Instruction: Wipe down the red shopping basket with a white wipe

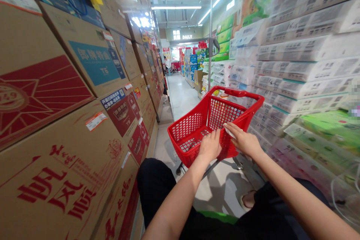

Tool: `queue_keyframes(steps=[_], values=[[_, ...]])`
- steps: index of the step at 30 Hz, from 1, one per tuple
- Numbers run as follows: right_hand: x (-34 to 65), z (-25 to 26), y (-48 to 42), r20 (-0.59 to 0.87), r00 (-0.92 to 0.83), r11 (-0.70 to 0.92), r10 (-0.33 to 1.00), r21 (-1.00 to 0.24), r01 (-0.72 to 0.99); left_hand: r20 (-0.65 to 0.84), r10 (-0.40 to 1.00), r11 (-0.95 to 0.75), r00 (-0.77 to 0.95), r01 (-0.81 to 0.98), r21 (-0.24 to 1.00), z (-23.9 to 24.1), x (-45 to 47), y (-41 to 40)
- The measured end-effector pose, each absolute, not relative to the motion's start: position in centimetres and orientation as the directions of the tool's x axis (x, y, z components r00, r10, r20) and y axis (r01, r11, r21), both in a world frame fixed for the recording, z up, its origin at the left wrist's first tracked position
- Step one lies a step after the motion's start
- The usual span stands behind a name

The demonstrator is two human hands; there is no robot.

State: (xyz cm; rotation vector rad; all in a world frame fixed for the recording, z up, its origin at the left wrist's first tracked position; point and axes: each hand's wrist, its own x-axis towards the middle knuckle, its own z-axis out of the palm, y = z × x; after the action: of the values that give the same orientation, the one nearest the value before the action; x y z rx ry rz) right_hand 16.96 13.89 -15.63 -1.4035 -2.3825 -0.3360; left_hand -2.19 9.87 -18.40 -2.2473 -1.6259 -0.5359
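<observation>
A red plastic shopping cart (189, 125) with a grid-walled basket stands in front of my knees. My left hand (210, 145) is closed over the near rim of the basket, its fingertips curled to the inner side. Close by on the right, my right hand (244, 141) pinches a small white wipe (229, 130) against the same rim; whether it is cloth or tissue I cannot tell. The inside of the basket looks bare where it shows. The cart's red handle (239, 93) rises on the far right side, untouched.
Stacked cardboard boxes (64, 157) wall the left side. Packs of tissue paper (298, 78) are piled high on the right, with green packs (323, 131) lower down. A glass door with a grey handle (215, 47) stands beyond the cart. A person (168, 64) sits far down the aisle.
</observation>
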Motion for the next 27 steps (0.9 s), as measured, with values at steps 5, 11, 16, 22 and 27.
queue_keyframes(steps=[5,11,16,22,27], values=[[17.8,-15.2,14.5,0.451,-0.360,0.407,0.817,-0.009,0.913,0.476,0.830,-0.311,0.290,0.950,-0.037,-18.4,-2.1,10.0],[16.2,-16.4,12.6,0.423,-0.464,0.522,0.778,-0.024,0.853,0.474,0.831,-0.315,0.292,0.949,-0.033,-18.5,-2.2,10.1],[17.8,-15.6,14.4,0.437,-0.366,0.420,0.822,-0.031,0.907,0.472,0.830,-0.319,0.297,0.947,-0.035,-18.5,-2.2,10.0],[16.1,-16.7,12.6,0.462,-0.423,0.490,0.780,-0.030,0.871,0.467,0.832,-0.315,0.299,0.948,-0.045,-18.6,-2.3,10.2],[16.2,-16.5,12.6,0.439,-0.450,0.483,0.778,0.040,0.875,0.466,0.827,-0.331,0.314,0.942,-0.047,-18.6,-2.5,10.3]])
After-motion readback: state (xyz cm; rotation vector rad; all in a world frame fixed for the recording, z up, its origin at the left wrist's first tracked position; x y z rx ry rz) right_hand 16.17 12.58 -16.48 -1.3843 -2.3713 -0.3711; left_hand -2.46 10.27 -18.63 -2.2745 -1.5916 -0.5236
